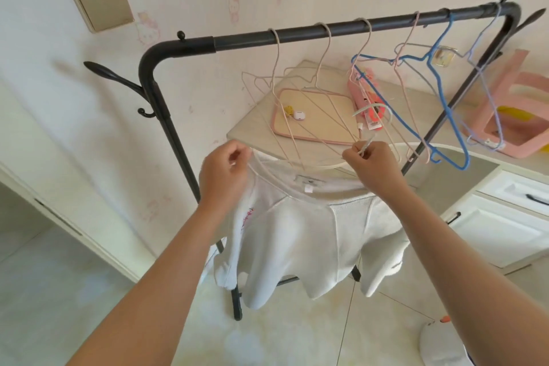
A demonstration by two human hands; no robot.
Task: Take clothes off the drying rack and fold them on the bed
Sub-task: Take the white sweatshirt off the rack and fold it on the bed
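A white knit top hangs in front of the black drying rack, below its top rail. My left hand pinches the left side of the top's neckline. My right hand grips the hook of a pale hanger at the right side of the neckline. The top's sleeves and hem droop toward the floor. Several bare hangers, pale pink ones and a blue one, hang from the rail. The bed is not in view.
Behind the rack stands a beige desk with a pink-rimmed tray, a pink case and a pink stool. White drawers are at right. A white round object sits on the tiled floor.
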